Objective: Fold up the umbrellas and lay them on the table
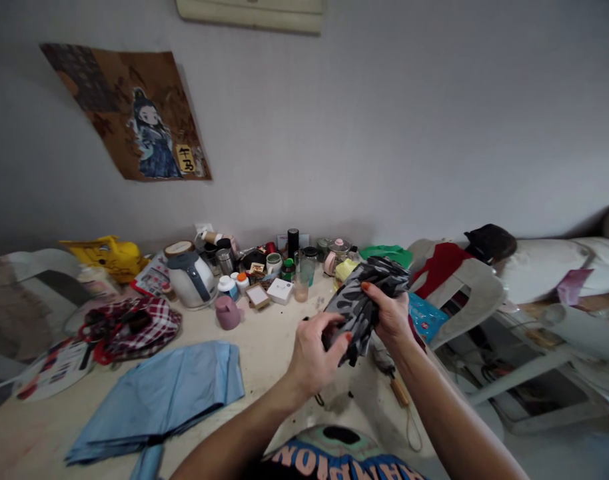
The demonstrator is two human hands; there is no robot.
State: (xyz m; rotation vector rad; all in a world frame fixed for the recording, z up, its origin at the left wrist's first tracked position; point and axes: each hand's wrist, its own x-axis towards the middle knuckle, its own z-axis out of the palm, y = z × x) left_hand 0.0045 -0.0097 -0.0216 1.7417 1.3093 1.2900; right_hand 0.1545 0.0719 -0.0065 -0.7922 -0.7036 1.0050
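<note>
A folded umbrella (357, 303) with a grey and black leaf-like pattern is held up over the table. My left hand (317, 350) grips its lower left end, thumb and fingers bent around the cloth. My right hand (389, 310) clasps the upper right side, thumb lying on the front. Its handle is hidden. On the table at left lies a light blue umbrella (169, 393), its cloth folded flat in loose layers. Below my right wrist, another umbrella with a wooden handle (399, 392) and a cord loop is partly covered by my arm.
Along the wall stand a kettle (190, 280), a pink cup (227, 312), a white box (280, 291), a glass teapot (338, 252) and several bottles. A checked cloth bag (139, 327) lies at left. A white chair (477, 293) with red cloth stands at the right edge.
</note>
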